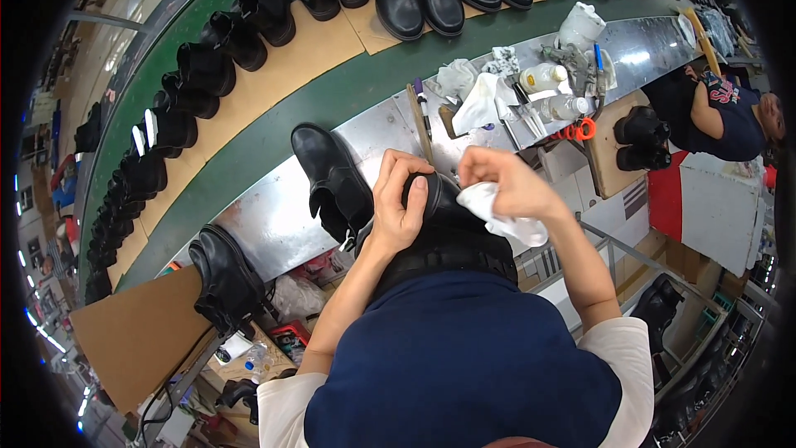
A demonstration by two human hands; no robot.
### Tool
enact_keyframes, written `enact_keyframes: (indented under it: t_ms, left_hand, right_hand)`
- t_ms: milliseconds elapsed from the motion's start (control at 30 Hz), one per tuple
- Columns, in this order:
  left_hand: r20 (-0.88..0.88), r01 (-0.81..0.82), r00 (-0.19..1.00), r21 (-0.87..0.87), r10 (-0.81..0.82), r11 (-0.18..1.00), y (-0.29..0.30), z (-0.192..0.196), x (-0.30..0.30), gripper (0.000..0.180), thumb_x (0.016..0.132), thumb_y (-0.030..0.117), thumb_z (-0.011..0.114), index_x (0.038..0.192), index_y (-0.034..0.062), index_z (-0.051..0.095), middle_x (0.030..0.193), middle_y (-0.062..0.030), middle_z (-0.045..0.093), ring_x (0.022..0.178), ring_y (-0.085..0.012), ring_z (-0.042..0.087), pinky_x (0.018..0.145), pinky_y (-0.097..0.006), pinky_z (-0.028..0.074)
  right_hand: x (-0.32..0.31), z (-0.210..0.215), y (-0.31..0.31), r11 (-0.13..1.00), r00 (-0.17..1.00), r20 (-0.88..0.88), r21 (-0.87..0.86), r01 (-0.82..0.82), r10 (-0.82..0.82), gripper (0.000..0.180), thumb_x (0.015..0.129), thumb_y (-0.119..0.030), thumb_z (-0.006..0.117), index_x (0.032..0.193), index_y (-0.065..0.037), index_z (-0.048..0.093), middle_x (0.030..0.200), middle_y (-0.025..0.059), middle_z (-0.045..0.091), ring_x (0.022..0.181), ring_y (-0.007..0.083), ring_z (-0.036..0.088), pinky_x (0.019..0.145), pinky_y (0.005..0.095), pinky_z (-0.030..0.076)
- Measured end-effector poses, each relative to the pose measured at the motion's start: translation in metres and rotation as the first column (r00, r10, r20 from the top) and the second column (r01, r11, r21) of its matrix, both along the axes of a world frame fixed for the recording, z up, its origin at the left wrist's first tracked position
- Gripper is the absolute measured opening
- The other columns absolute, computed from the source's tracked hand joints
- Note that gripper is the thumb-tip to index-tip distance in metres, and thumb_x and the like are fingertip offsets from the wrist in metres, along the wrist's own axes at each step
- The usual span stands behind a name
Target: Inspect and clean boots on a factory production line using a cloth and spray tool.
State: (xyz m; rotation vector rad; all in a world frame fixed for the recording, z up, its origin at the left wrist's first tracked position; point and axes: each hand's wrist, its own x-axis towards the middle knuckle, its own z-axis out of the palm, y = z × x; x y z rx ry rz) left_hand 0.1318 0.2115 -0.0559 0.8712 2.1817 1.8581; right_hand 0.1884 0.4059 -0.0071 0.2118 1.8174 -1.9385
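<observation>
My left hand (403,199) is wrapped round the end of a black leather shoe (445,197), which rests close against my body at the bench edge. Part of that shoe is hidden behind my fingers. A white cloth (502,214) is bunched in my right hand (512,185), just right of the shoe, its loose end hanging below the fingers. To the left of my left hand, a black ankle boot (329,174) lies on the metal bench (278,214), its toe pointing away from me.
A green conveyor (332,91) carries rows of black footwear beyond the bench. White bottles (543,77), rags (479,104), a purple-capped pen (420,93) and brushes (528,120) crowd the bench at right. More boots (230,275) stand at left. Another person (730,116) is at far right.
</observation>
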Motion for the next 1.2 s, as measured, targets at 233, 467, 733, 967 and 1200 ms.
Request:
enact_keyframes:
  t_ms: [233, 467, 733, 967, 1200]
  left_hand:
    - [0.022, 0.003, 1.000, 0.024, -0.003, 1.000, -0.002, -0.001, 0.003, 0.016, 0.082, 0.012, 0.051, 0.088, -0.0025, 0.056, 0.087, -0.0143, 0.049, 0.079, -0.0253, 0.051, 0.072, -0.031, 0.042]
    - [0.050, 0.008, 0.999, 0.020, -0.009, 1.000, 0.000, 0.000, 0.002, 0.017, 0.082, 0.012, 0.050, 0.087, -0.0026, 0.056, 0.085, -0.0144, 0.049, 0.079, -0.0263, 0.051, 0.071, -0.032, 0.043]
    - [0.038, 0.012, 0.999, 0.028, -0.013, 1.000, -0.001, 0.000, 0.003, 0.016, 0.081, 0.011, 0.050, 0.087, -0.0028, 0.056, 0.086, -0.0148, 0.049, 0.079, -0.0273, 0.051, 0.072, -0.033, 0.043]
    - [0.035, 0.018, 0.999, 0.026, -0.019, 1.000, -0.001, -0.002, 0.004, 0.016, 0.082, 0.011, 0.050, 0.087, -0.0025, 0.056, 0.087, -0.0148, 0.049, 0.080, -0.0270, 0.051, 0.072, -0.033, 0.043]
    - [0.044, 0.022, 0.999, 0.018, -0.023, 1.000, -0.001, 0.000, 0.002, 0.014, 0.081, 0.010, 0.051, 0.086, -0.0024, 0.056, 0.087, -0.0151, 0.049, 0.081, -0.0275, 0.051, 0.072, -0.033, 0.043]
  right_hand:
    - [0.007, -0.009, -0.032, 0.995, 0.999, -0.003, 0.082, 0.051, -0.051, 0.012, 0.065, 0.002, 0.058, 0.073, -0.002, 0.050, 0.062, -0.0020, 0.048, 0.059, 0.0041, 0.042, 0.052, 0.0216, 0.034]
    - [0.012, -0.020, -0.039, 0.951, 0.949, 0.086, 0.085, 0.297, -0.304, 0.009, 0.067, 0.002, 0.056, 0.072, -0.001, 0.050, 0.061, -0.0003, 0.048, 0.056, 0.0051, 0.043, 0.051, 0.0223, 0.034]
    - [0.016, -0.012, -0.039, 0.965, 0.986, -0.053, 0.203, 0.168, -0.161, 0.009, 0.067, 0.003, 0.054, 0.072, -0.001, 0.049, 0.061, -0.0011, 0.049, 0.057, 0.0058, 0.041, 0.051, 0.0228, 0.034]
    - [0.014, -0.013, -0.039, 0.958, 0.955, 0.090, 0.078, 0.277, -0.284, 0.009, 0.067, 0.003, 0.053, 0.071, -0.002, 0.047, 0.061, -0.0023, 0.047, 0.057, 0.0045, 0.040, 0.051, 0.0221, 0.033]
    - [0.011, -0.011, -0.040, 0.945, 0.931, 0.165, 0.064, 0.320, -0.326, 0.012, 0.064, -0.002, 0.058, 0.070, -0.002, 0.048, 0.057, 0.0010, 0.045, 0.055, 0.0073, 0.042, 0.052, 0.0245, 0.035]
